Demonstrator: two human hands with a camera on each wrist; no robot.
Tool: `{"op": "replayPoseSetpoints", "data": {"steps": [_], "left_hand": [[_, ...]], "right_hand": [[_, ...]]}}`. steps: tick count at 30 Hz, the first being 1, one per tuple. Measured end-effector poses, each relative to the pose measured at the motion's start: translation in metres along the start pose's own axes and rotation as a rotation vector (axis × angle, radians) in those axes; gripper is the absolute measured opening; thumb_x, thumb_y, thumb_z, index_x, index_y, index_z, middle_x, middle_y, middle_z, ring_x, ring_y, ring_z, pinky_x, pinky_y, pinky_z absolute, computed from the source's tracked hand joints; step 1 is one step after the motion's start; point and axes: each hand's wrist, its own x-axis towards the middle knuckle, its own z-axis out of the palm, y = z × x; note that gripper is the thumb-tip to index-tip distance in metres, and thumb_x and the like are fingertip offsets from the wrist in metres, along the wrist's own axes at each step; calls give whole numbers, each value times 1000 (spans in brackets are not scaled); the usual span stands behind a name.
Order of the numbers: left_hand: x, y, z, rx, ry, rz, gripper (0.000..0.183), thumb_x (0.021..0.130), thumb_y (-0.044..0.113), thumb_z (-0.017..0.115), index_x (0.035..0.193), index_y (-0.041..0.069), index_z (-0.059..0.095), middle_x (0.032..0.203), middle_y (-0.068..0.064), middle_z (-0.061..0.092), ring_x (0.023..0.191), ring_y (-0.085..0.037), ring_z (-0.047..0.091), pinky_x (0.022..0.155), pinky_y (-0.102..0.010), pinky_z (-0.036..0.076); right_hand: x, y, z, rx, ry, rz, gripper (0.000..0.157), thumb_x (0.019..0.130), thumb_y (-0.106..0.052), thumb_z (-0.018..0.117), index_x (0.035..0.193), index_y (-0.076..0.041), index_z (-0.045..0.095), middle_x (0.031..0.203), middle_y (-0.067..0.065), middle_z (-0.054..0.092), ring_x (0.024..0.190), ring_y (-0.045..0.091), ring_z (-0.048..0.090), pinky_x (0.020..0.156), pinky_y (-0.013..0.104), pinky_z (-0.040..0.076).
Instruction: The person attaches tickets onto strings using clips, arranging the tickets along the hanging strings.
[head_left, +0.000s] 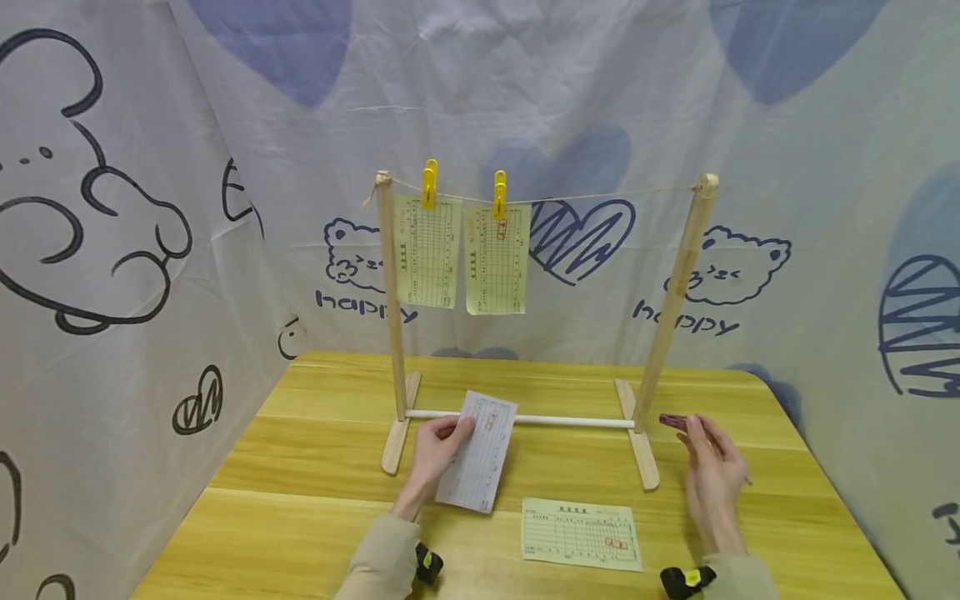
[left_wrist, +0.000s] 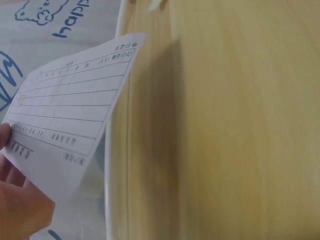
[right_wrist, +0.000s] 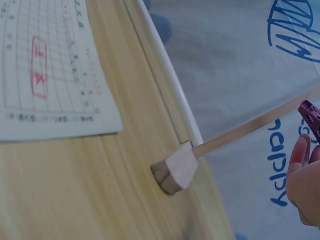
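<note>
My left hand (head_left: 437,454) pinches a white printed form (head_left: 480,450) by its left edge, thumb on top, and holds it tilted in front of the rack's white bottom rod (head_left: 573,421). In the left wrist view the same paper (left_wrist: 70,100) slants above the wooden table, its shadow below. To the right of the rack, my right hand (head_left: 712,471) pinches a dark purple-red clothespin (head_left: 672,422) between thumb and fingers; the clothespin (right_wrist: 311,117) shows at the right edge of the right wrist view. A yellowish-green form (head_left: 582,533) lies flat on the table between my forearms.
A wooden rack has a left post (head_left: 392,308) and a right post (head_left: 675,308) with a string (head_left: 600,196) tied between them. Two yellow clothespins, left (head_left: 429,185) and right (head_left: 500,195), hold two yellowish-green forms on the string. A printed cloth (head_left: 465,75) hangs behind.
</note>
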Motion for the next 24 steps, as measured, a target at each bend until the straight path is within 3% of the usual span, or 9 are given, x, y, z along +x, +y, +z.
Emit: {"op": "replayPoseSetpoints", "data": {"steps": [4, 10, 18, 24], "left_hand": [[-1, 5, 3, -18, -6, 44, 25, 96, 15, 69, 106, -8, 74, 96, -28, 74, 69, -4, 62, 61, -16, 52], [-2, 12, 9, -3, -1, 93, 28, 98, 16, 67, 109, -9, 73, 101, -28, 74, 74, -2, 65, 65, -15, 54], [-6, 29, 18, -121, 9, 45, 30, 96, 17, 69, 111, -9, 72, 100, -28, 74, 72, -3, 65, 64, -16, 54], [-6, 39, 26, -199, -17, 50, 31, 97, 19, 69, 112, -9, 72, 100, -28, 74, 72, -5, 67, 64, -19, 56]], "right_hand": [[-2, -2, 9, 86, -19, 5, 18, 92, 3, 67, 109, 3, 68, 97, 8, 70, 82, 15, 72, 79, 21, 61], [-7, -5, 19, 121, -49, -7, 19, 92, 4, 66, 111, 5, 67, 95, 10, 73, 81, 18, 74, 77, 24, 62], [-13, -11, 34, 146, -80, -20, 21, 91, 4, 66, 112, 6, 67, 96, 10, 72, 84, 17, 72, 76, 24, 62], [-16, -14, 47, 166, -117, -33, 21, 93, 6, 63, 113, 6, 66, 97, 11, 71, 84, 18, 72, 76, 24, 62]]}}
